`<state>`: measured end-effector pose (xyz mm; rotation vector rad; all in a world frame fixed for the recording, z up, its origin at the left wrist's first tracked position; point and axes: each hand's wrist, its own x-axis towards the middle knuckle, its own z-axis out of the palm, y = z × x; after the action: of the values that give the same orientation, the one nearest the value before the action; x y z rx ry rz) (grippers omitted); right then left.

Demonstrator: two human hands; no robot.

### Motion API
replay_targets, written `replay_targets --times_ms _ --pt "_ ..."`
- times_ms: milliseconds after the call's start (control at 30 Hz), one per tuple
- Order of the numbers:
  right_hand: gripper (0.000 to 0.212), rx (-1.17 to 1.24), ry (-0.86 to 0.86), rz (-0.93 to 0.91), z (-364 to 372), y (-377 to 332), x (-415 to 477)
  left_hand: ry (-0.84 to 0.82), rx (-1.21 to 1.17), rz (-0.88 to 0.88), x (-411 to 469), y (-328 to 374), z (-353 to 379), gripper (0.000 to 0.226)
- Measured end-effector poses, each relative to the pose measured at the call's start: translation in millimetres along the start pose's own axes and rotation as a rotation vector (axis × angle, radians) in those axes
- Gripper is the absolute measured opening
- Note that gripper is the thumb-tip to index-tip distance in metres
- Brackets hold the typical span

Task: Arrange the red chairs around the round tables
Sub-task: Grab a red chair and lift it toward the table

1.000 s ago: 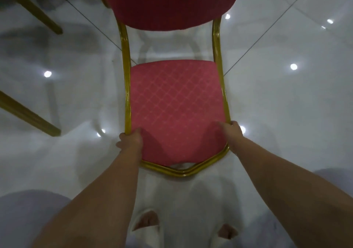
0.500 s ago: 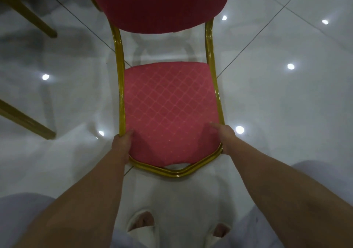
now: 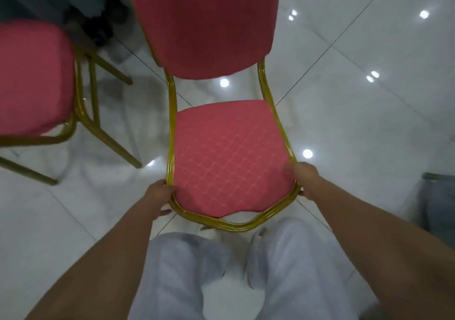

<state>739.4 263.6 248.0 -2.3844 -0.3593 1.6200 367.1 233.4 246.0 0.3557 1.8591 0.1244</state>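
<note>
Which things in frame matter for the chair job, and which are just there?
Job: held red chair, gripped at its seat frame by left hand and right hand; second red chair at left.
Just there: glossy tiled floor; grey object at right edge, unclear what.

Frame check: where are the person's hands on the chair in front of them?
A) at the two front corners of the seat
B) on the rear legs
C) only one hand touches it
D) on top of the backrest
A: the left hand and the right hand each grip the gold frame at a front seat corner of the red chair.
</note>
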Motion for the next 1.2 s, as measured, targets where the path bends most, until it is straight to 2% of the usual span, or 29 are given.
replay_targets --times_ms 133,233,333,433,567,733,833,933,1100,1200 --pt "0.032 -0.160 0.008 -0.069 -58 -48 -103 -0.083 -0.044 0.028 -117 31 -30 0.064" --pt "0.030 -0.238 0.035 -0.118 -95 -85 -162 -0.134 -0.085 0.037 -188 58 -48 0.055" --pt "0.027 -0.204 0.054 -0.132 -123 -124 -210 -0.155 -0.133 0.046 -246 85 -61 0.045" --pt "0.013 -0.156 0.103 -0.136 -142 -160 -252 -0.167 -0.184 0.060 -295 108 -70 0.036" --pt "0.023 -0.146 0.114 -0.257 -162 -197 -289 -0.172 -0.225 0.089 -335 130 -71 0.028" --pt "0.006 -0.146 0.097 -0.390 -172 -221 -325 -0.142 -0.263 0.160 -357 145 -65 0.024" --pt "0.031 -0.271 0.108 -0.583 -169 -233 -340 -0.064 -0.350 0.222 -367 157 -58 0.019" --pt "0.059 -0.446 0.106 -0.751 -167 -238 -350 0.029 -0.209 0.301 -374 172 -54 0.028" --pt "0.065 -0.440 0.085 -0.823 -166 -233 -361 0.086 -0.074 0.638 -383 214 -74 0.032" --pt "0.065 -0.386 0.050 -0.824 -180 -221 -363 0.060 0.103 0.624 -387 232 -81 0.049"
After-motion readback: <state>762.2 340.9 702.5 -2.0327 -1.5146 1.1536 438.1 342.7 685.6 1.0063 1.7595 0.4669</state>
